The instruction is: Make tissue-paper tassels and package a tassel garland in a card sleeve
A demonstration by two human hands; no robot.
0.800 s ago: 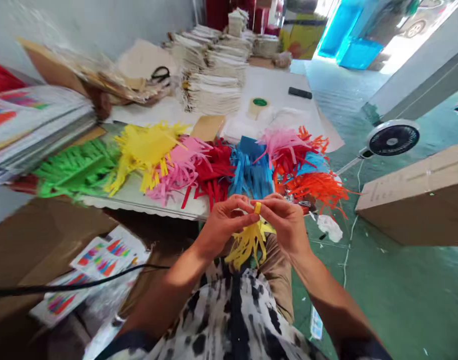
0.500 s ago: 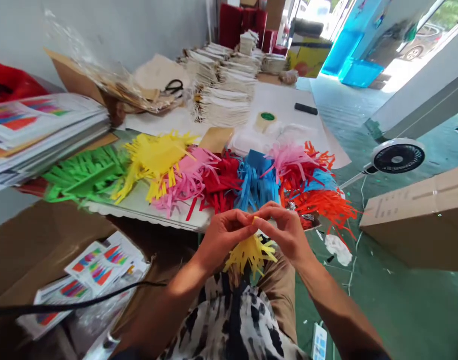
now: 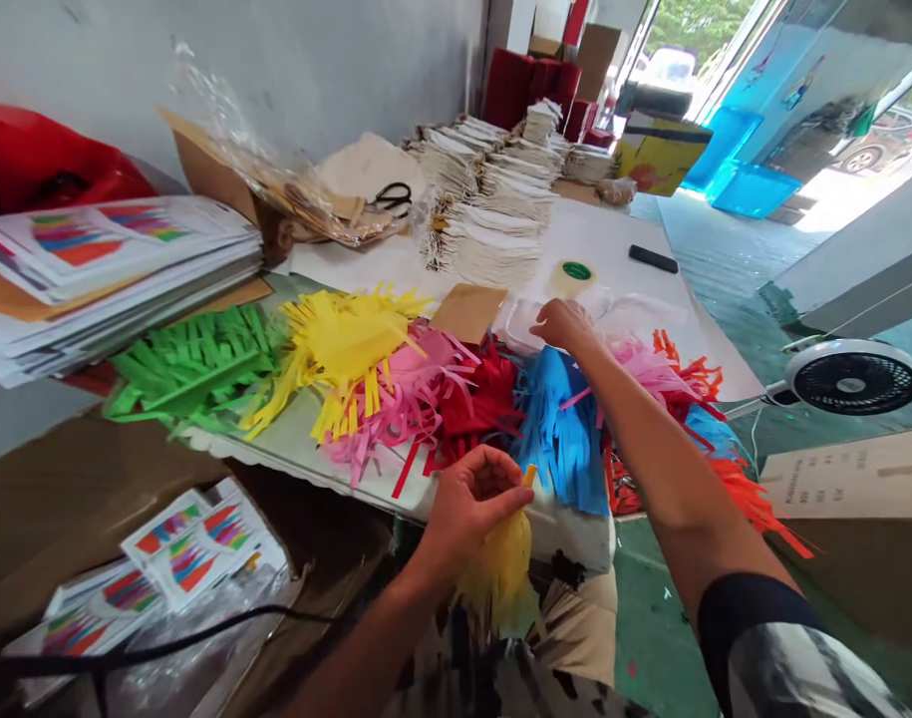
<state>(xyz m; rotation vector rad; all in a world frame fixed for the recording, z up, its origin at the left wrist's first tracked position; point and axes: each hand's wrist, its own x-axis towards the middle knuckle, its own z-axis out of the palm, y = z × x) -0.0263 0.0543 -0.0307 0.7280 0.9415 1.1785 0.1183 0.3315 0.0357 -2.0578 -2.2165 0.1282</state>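
Note:
My left hand (image 3: pixel 476 509) pinches the twisted top of a yellow paper tassel (image 3: pixel 500 573) between thumb and forefinger. The tassel's fringe hangs down over my lap, in front of the table edge. My right hand (image 3: pixel 564 324) is stretched out over the table, at a clear plastic container (image 3: pixel 516 324). Its fingers are curled downward, and what lies between them is hidden. Fringed paper bundles line the near table edge: green (image 3: pixel 201 364), yellow (image 3: pixel 343 339), pink (image 3: pixel 396 404), red (image 3: pixel 477 399) and blue (image 3: pixel 556 429). More pink fringe (image 3: pixel 642 364) and orange fringe (image 3: pixel 747 489) lie beyond my right forearm.
Behind the container are a tape roll (image 3: pixel 573 279), a black phone-like object (image 3: pixel 653 259) and stacked white bundles (image 3: pixel 492 234). Scissors (image 3: pixel 392 199) lie further left, past a pile of printed sheets (image 3: pixel 119 259). A fan (image 3: pixel 851 377) and cardboard box (image 3: pixel 859 489) stand right.
My right hand has let go of the tassel's top and reached forward to the clear container. My left hand keeps the tassel, now hanging lower. The view has shifted.

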